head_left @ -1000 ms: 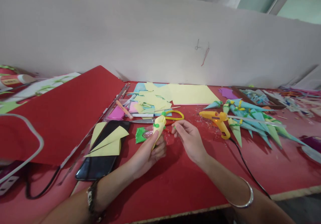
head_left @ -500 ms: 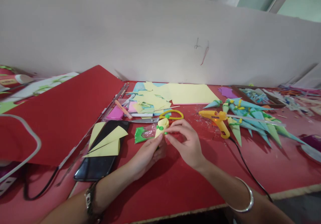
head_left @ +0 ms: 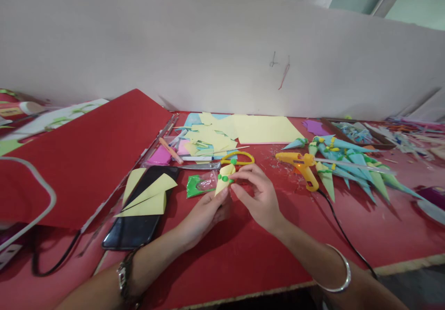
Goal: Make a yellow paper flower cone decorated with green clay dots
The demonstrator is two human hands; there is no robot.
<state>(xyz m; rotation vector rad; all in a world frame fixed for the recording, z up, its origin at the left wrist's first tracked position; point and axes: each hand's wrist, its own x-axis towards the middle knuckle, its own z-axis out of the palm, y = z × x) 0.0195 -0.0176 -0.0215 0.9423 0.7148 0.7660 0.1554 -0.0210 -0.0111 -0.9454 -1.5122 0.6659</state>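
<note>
My left hand is closed around the lower part of a small yellow paper cone, its wide end tilted up and away. Several green clay balls sit across the cone's front, and one more shows at its upper rim. Thumb and index finger of my right hand pinch at a green ball on the cone's right side. Just left of the cone lies a packet of green clay. Behind it are yellow-handled scissors, partly covered by the cone.
A yellow glue gun with a cord lies to the right, beside a pile of blue and green paper cones. To the left, folded yellow paper rests on a black phone. Yellow paper scraps and a red board lie farther back.
The cone has turned slightly in my left hand, so the row of green balls shows more fully. My right fingertips have shifted a little at its right side.
</note>
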